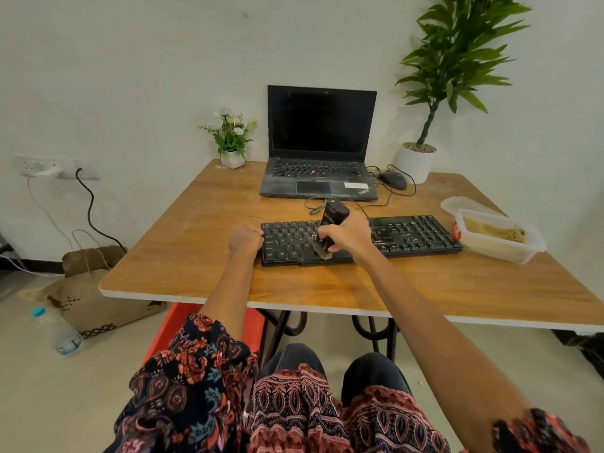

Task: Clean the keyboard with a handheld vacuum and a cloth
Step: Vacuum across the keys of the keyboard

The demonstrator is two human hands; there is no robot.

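A black keyboard lies across the middle of the wooden table. My right hand grips a black handheld vacuum, tilted with its brush nozzle down on the keys near the keyboard's front left part. My left hand is curled at the keyboard's left end, fingers against its edge. A tan cloth lies folded inside a clear plastic container just right of the keyboard.
An open black laptop stands behind the keyboard, with a wired mouse and loose cables to its right. A small flower pot and a tall potted plant flank it. A bag and bottle lie on the floor left.
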